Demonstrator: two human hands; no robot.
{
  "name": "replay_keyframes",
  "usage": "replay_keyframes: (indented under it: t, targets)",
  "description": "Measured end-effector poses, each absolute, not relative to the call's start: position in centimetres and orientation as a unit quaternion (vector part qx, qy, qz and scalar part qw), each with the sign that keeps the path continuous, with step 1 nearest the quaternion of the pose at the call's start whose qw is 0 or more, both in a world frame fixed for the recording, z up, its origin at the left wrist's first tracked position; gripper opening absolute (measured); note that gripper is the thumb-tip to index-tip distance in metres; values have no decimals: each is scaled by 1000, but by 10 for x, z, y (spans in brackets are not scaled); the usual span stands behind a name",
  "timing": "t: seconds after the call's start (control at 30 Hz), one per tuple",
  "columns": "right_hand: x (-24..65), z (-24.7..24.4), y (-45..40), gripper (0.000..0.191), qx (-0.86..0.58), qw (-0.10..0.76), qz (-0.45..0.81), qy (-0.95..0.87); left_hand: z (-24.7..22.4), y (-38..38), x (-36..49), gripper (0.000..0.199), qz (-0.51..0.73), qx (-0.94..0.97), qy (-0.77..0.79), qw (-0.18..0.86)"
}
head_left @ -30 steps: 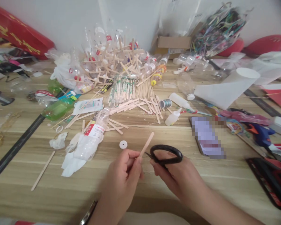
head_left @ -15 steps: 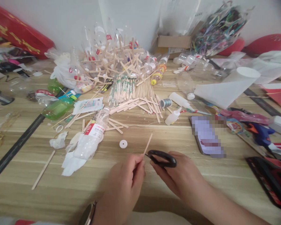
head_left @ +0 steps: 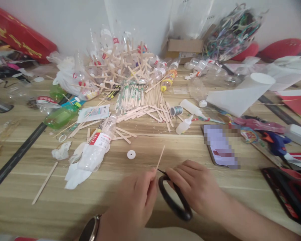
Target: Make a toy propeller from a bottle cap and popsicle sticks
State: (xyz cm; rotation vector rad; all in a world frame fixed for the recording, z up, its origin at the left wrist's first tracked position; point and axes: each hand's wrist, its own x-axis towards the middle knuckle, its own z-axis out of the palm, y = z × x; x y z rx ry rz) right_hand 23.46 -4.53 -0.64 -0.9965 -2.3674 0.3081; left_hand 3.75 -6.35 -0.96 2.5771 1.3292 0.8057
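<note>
My left hand [head_left: 137, 194] is closed on a thin wooden craft stick [head_left: 161, 156], which points up and away from the fingers. In my right hand [head_left: 193, 184] is a pair of scissors with black handles [head_left: 174, 201]; one large handle loop hangs below the fingers. The scissors' dark tip meets the stick close to my left fingertips. Most of the blades are hidden by the hands. Beyond the hands lies a small white disc [head_left: 131, 154] with a hole in its middle.
A clear plastic bottle [head_left: 97, 147] lies on white tissue at the left, with a loose craft stick [head_left: 45, 182] nearer me. To the right are a phone [head_left: 219, 145] and a black-and-red case [head_left: 286, 194]. Behind are heaped sticks [head_left: 132, 95], a thread spool [head_left: 177, 110] and glue bottles [head_left: 184, 125].
My right hand has turned, and the scissors' handle loop has swung downward toward me. My left hand keeps the stick and has shifted slightly right.
</note>
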Motion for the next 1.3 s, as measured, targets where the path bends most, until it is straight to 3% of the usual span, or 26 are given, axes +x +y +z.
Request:
replay_keyframes:
  t: [0.17, 0.2, 0.33, 0.5, 0.67, 0.8, 0.87, 0.97, 1.1, 1.17, 1.3]
  targets:
    - [230, -9, -49, 54, -425, 231, 410, -773, -11, -65, 42, 18, 279, 867, 412, -29]
    - [229, -9, -50, 54, -428, 229, 405, -775, -11, -66, 42, 19, 280, 867, 412, -32]
    - [230, -10, -49, 44, -405, 284, 186, -849, -10, -66, 41, 19, 256, 870, 421, 7]
    - [233, -10, -47, 59, -407, 215, 423, -781, -10, -64, 44, 19, 289, 872, 395, -32]
    - [234, -12, -48, 43, -394, 268, 219, -851, -9, -65, 44, 22, 274, 873, 403, -20]
    - [233, -11, -51, 58, -395, 202, 481, -756, -9, -68, 43, 19, 281, 872, 401, -31]
    - [233, -10, -51, 56, -406, 214, 454, -764, -9, -68, 43, 20, 277, 872, 402, -27]
    - [233, -10, -50, 43, -421, 258, 284, -822, -11, -66, 43, 21, 265, 872, 411, -3]
    - [229, -10, -53, 53, -421, 241, 450, -750, -11, -66, 42, 20, 302, 868, 395, -5]
    - [227, -11, -55, 53, -428, 276, 450, -734, -8, -67, 42, 16, 322, 846, 418, 75]
    - [224, -13, -54, 39, -433, 356, 263, -785, -1, -66, 43, 19, 352, 633, 491, 485]
